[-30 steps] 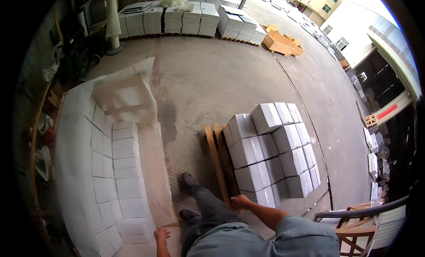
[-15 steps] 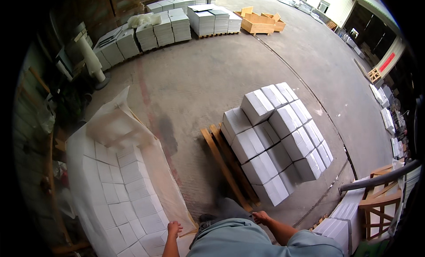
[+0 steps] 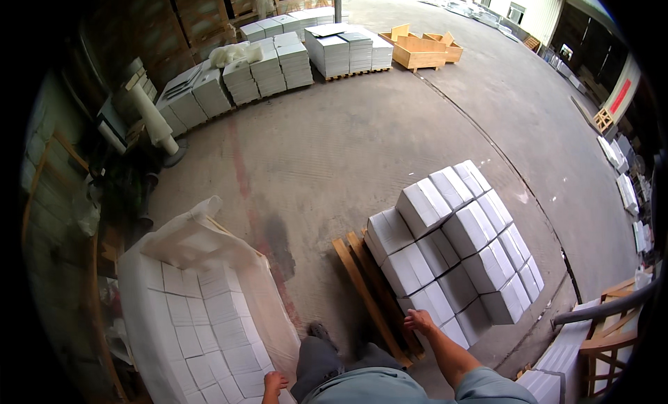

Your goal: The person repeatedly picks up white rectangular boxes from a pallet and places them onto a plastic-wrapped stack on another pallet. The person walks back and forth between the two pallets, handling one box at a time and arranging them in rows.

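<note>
Right hand (image 3: 419, 321), lower centre-right, arm stretched forward, fingers spread open and resting on the near edge of the white packs (image 3: 456, 244) stacked on a wooden pallet (image 3: 365, 292). Left hand (image 3: 274, 384), bottom centre-left, curls loosely over the corner of the plastic-wrapped stack (image 3: 202, 313); firm grip or not, cannot tell.

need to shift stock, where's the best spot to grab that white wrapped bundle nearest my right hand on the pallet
Probably by its two short ends, coming from above at the stack's near corner, where the right hand reaches. The white bundle is packed tight against neighbours on the wooden pallet, so only outer faces are free.
</note>
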The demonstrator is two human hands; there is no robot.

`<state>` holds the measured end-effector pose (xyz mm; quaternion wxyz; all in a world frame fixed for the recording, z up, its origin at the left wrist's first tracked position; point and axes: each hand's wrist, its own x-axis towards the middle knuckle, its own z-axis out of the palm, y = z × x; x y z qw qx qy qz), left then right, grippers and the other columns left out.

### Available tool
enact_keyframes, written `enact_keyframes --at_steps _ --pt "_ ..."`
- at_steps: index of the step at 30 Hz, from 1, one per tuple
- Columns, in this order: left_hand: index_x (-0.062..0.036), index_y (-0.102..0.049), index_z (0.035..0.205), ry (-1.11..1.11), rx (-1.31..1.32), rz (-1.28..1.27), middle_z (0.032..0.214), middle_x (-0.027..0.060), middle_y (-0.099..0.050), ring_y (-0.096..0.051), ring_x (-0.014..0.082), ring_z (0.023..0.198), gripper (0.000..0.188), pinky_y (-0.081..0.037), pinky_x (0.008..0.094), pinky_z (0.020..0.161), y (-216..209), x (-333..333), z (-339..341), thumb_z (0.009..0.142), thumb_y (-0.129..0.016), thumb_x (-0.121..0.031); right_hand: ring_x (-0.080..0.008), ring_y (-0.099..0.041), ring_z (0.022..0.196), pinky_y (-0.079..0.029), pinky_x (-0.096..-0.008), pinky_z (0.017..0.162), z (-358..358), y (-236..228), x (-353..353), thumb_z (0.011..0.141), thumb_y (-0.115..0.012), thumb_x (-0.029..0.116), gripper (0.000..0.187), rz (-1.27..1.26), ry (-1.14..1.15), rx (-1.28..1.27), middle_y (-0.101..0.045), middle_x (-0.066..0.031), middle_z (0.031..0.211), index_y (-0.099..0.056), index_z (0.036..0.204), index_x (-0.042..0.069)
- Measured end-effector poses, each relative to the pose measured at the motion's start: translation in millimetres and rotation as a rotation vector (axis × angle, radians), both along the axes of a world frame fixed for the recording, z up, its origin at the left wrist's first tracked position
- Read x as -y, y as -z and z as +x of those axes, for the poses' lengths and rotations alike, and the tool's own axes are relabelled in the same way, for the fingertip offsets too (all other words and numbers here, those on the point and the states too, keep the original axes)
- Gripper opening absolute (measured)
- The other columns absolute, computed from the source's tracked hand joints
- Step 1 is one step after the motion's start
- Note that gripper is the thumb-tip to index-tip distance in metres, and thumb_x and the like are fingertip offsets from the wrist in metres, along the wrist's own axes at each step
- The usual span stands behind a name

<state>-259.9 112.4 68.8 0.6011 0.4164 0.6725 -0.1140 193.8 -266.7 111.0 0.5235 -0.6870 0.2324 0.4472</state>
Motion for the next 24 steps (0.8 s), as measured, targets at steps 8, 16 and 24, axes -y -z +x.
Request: enact_keyframes --at_steps 8,16,24 --pt "0.0017 -0.045 0.115 0.326 -0.072 -0.009 0.1 0.0207 -0.059 -0.064 0.0353 0.073 0.035 -0.053 0.0452 0.057 44.7 -134.2 73.1 0.086 -0.045 -0.019 -0.03 -0.063 0.087 -0.054 -0.039 0.071 4.5 11.3 -54.1 0.089 -0.053 0.033 0.051 -0.011 0.103 -0.005 -0.06 -0.0196 0.103 -0.045 0.118 -0.009" --pt "-0.0002 -0.052 0.109 0.645 0.075 0.095 0.092 0.0153 -0.061 -0.064 0.0244 0.062 0.031 -0.05 0.0348 0.045 -0.3 -272.2 292.5 0.085 -0.045 -0.02 -0.0315 -0.065 0.08 -0.055 -0.0387 0.067 -75.1 12.7 -77.0 0.088 -0.054 0.03 0.045 -0.034 0.366 -0.119 -0.062 -0.0206 0.099 -0.052 0.108 -0.01" --pt "-0.0023 -0.055 0.103 0.841 0.249 0.104 0.09 0.0115 -0.061 -0.063 0.0221 0.061 0.027 -0.049 0.0313 0.045 -13.1 -260.6 497.1 0.086 -0.046 -0.022 -0.0387 -0.063 0.089 -0.055 -0.0448 0.069 -112.3 42.6 -98.5 0.089 -0.052 0.028 0.049 -0.037 0.58 -0.274 -0.058 -0.0263 0.109 -0.044 0.118 -0.011"
